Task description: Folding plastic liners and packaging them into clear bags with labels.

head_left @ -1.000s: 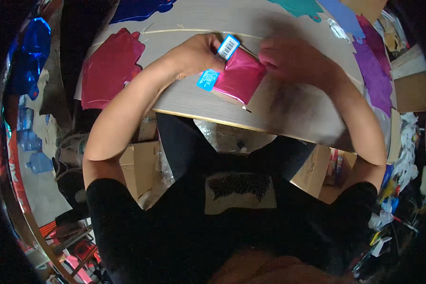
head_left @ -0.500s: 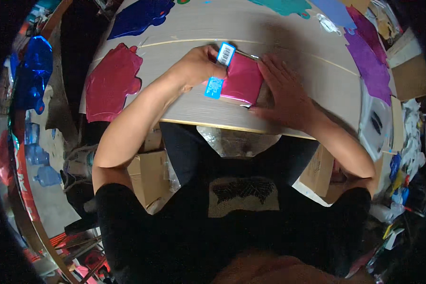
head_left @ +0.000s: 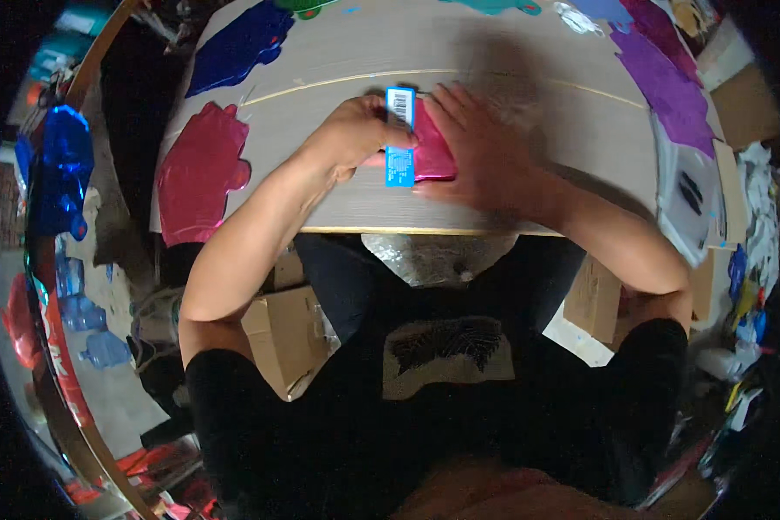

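Observation:
A folded pink foil packet (head_left: pixel 433 149) lies on the table in front of me. Along its left edge stands a blue and white label card (head_left: pixel 399 166) with a barcode. My left hand (head_left: pixel 354 132) pinches the card and the packet's left side, thumb on top; its other fingers are partly hidden behind. Over the packet's right part rests my right hand (head_left: pixel 494 152), its fingers stretched out and apart, covering that side of the foil.
Flat foil shapes surround the work: pink (head_left: pixel 204 169) and dark blue (head_left: pixel 243 48) on the left, purple (head_left: pixel 663 82) on the right. A clear plastic bag (head_left: pixel 689 191) sits at the right edge, beside cardboard. A cardboard box (head_left: pixel 290 334) stands below the table (head_left: pixel 347 210).
My right hand has slid left over the packet and now hides more of it. The label card has turned from slanted to nearly upright. The view has shifted slightly.

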